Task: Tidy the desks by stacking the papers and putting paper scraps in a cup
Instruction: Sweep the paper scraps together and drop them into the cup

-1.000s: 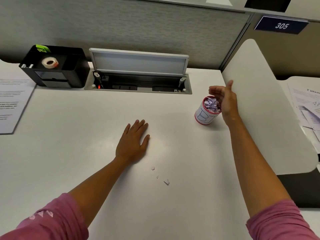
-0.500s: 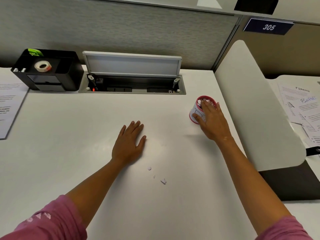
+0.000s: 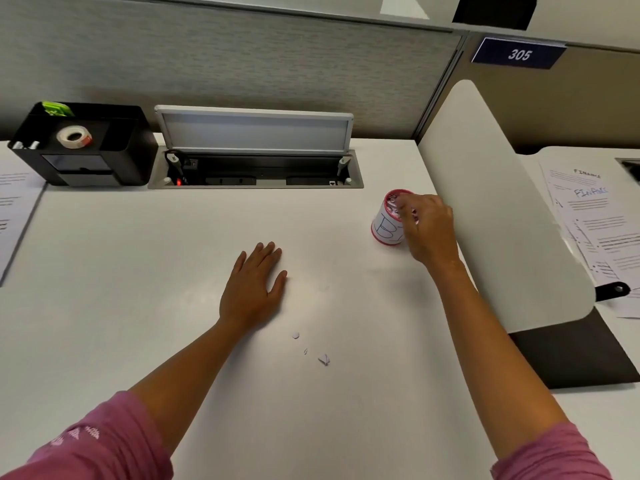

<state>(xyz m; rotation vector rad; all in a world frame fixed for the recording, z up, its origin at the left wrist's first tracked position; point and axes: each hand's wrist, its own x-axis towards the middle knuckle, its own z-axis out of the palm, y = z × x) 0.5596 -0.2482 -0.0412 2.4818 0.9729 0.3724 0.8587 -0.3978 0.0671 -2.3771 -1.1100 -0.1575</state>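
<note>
A white paper cup (image 3: 383,231) with a red rim and blue scribble stands on the white desk (image 3: 138,289) at the right, stuffed with paper scraps. My right hand (image 3: 427,228) is against its right side, fingers curled over the rim and gripping it. My left hand (image 3: 254,287) lies flat on the desk in the middle, fingers straight, holding nothing. Three tiny paper scraps (image 3: 324,359) lie loose on the desk just in front of my left hand. Printed papers (image 3: 595,220) lie spread on the neighbouring desk at the right. Another sheet (image 3: 14,209) lies at the far left.
A white curved divider panel (image 3: 498,216) stands right of the cup, between the two desks. At the back are an open cable tray (image 3: 256,174) with a raised lid and a black organiser (image 3: 86,147) holding a tape roll. A grey partition wall closes off the back.
My right hand came down from above the cup's mouth onto the cup and now grips it at the rim. The left hand stayed flat in place.
</note>
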